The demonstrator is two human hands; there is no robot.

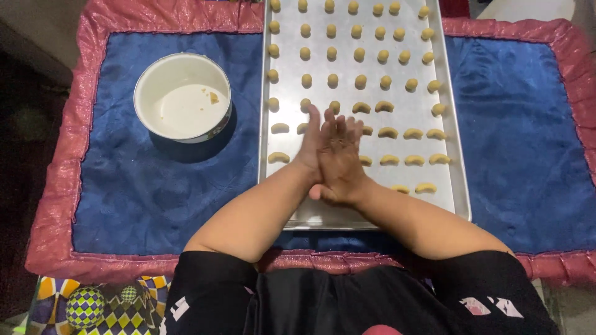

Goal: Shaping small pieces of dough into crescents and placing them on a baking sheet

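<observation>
Both hands, left hand (310,146) and right hand (338,164), flat-open, palms pressed together above the baking tray (459,205).

A metal baking tray (434,124), rectangular and silver, is laid flat to the right of a white bowl (182,96). Small pale-yellow dough pieces (385,82) are set on it in rows: rounded lumps in the rows farther from the bowl's near edge, crescent shapes (388,132) in the nearer rows. Part of the near rows is hidden.

Bare forearms; black garment (347,298), white and pink patches
</observation>
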